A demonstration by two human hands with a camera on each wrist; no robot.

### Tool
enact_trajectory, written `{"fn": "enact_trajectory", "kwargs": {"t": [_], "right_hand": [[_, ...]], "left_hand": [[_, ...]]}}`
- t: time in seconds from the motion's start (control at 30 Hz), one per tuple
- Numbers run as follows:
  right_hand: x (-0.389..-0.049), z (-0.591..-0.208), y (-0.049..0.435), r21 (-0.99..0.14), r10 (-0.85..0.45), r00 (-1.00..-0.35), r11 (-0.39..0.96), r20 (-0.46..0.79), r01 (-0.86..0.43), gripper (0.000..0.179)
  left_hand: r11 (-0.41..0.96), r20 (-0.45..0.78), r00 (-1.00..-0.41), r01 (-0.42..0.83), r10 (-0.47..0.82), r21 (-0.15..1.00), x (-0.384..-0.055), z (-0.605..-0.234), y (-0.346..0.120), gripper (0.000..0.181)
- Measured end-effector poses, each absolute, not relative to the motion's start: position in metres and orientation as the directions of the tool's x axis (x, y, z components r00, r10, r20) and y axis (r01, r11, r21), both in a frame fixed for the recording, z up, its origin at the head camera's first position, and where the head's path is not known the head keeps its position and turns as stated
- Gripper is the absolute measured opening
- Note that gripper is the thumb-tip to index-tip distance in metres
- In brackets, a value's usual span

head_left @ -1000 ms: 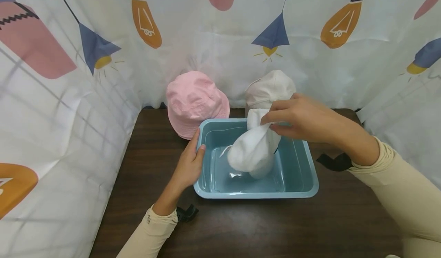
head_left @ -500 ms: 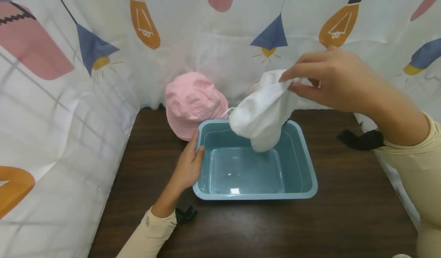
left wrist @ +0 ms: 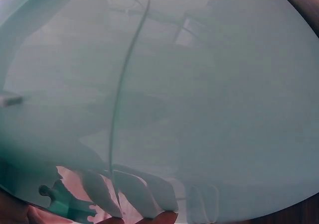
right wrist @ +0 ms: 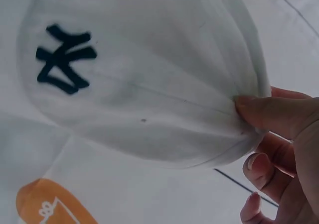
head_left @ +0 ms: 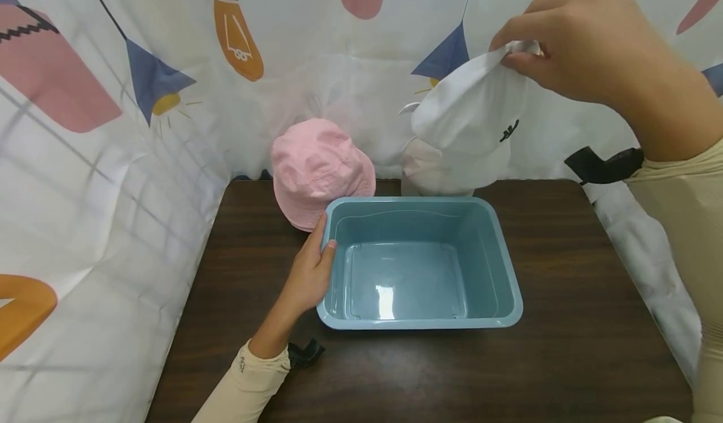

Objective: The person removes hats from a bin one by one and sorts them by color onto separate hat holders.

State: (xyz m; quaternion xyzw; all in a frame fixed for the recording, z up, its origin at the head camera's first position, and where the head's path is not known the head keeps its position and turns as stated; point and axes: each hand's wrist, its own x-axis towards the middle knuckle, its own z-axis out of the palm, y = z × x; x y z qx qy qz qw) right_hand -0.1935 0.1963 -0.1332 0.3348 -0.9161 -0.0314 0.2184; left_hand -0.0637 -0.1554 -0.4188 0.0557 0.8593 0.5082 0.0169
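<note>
My right hand (head_left: 587, 46) pinches a white cap (head_left: 471, 103) by its crown, between thumb and fingers, high above the back of the table. The cap hangs down, a dark letter logo on its front; that logo is close up in the right wrist view, where the thumb (right wrist: 271, 115) presses the cloth. My left hand (head_left: 307, 272) grips the left rim of a light blue plastic basin (head_left: 420, 326), thumb on the rim. In the left wrist view the basin's smooth wall (left wrist: 209, 99) fills the frame, with fingertips at the bottom edge.
A pink hat (head_left: 319, 165) sits behind the basin's left corner. An off-white cap (head_left: 423, 165) stands at the back, partly hidden by the held cap. The dark wooden table (head_left: 395, 379) meets a printed white curtain (head_left: 316, 53) at the back and left.
My right hand has lifted the white cap out of the basin, up and to the right. The basin's inside is now bare. My left hand stays on the rim.
</note>
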Motion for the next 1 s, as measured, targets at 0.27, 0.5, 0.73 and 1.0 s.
{"fn": "enact_trajectory", "kwargs": {"t": [0.27,0.5,0.73,1.0], "right_hand": [[-0.228,-0.150,0.185,0.211,-0.619,-0.735,0.785,0.278,-0.582,0.028],[-0.250,-0.183,0.169,0.179,-0.636,-0.720,0.771,0.279,-0.611,0.025],[-0.258,-0.207,0.168,0.147,-0.640,-0.722,0.766,0.263,-0.626,0.023],[-0.262,-0.227,0.172,0.118,-0.667,-0.711,0.743,0.225,-0.659,0.024]], "left_hand": [[0.473,0.022,-0.993,0.075,0.117,0.878,-0.062,-0.419,-0.157,0.062],[0.478,0.026,-0.993,0.078,0.114,0.875,-0.062,-0.418,-0.157,0.062],[0.475,0.016,-0.993,0.071,0.119,0.877,-0.061,-0.419,-0.157,0.062],[0.478,0.027,-0.993,0.079,0.114,0.875,-0.061,-0.418,-0.157,0.062]]}}
